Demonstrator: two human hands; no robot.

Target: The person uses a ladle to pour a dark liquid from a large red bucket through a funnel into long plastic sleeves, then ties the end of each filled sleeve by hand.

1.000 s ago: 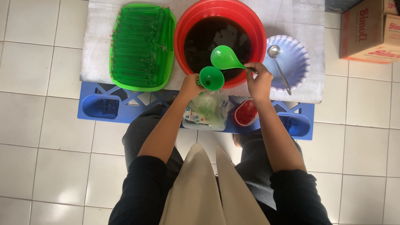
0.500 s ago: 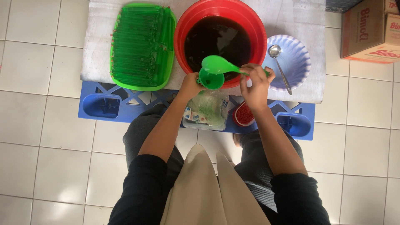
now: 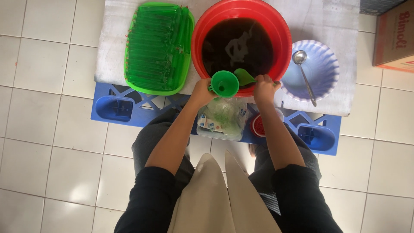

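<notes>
Head view, looking straight down: the left hand [image 3: 202,91] grips a green funnel [image 3: 224,83] at the near rim of a red basin [image 3: 282,32] of dark liquid, fingers closed round it, while the right hand [image 3: 264,87] has lowered a green ladle [image 3: 244,76] from above the funnel a second ago down to the liquid's surface, fingers shut on its handle. A green tray [image 3: 158,47] of filled tubes sits to the left on the white bench [image 3: 340,51], a pale bowl [image 3: 321,56] with a spoon [image 3: 303,73] to the right, suggesting another scoop is under way.

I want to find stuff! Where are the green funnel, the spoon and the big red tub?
green funnel [image 3: 224,83], head view, inside of its cone.
spoon [image 3: 299,56], head view, its bowl.
red tub [image 3: 284,39], head view, right rim.
</notes>
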